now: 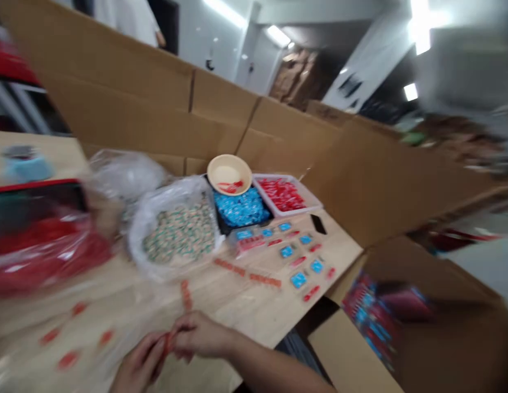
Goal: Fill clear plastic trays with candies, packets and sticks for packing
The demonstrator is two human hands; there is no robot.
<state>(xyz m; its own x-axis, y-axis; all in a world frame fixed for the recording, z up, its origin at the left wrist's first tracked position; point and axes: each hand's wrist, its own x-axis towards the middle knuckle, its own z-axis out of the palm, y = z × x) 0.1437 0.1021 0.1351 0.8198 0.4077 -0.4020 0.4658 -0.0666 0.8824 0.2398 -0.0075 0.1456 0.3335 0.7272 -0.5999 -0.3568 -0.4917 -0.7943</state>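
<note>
My left hand [137, 367] and my right hand [200, 333] meet at the near edge of a wooden table [237, 305], low in the blurred picture. Both are closed in a pinch on a small red strip [167, 341] held between them. Loose red sachets [264, 279] and blue sachets [298, 279] lie in rows on the table beyond my hands. Further back stand a clear bag of green-and-white sweets [178, 232], a black tray of blue sachets [241, 207] and a white tray of red sachets [282, 194].
A cream bowl [229, 173] holding a red strip rests behind the trays. Red plastic packaging [41, 240] lies at the left. Cardboard walls [163, 109] ring the table. An open carton [384, 316] with coloured packs stands at the right.
</note>
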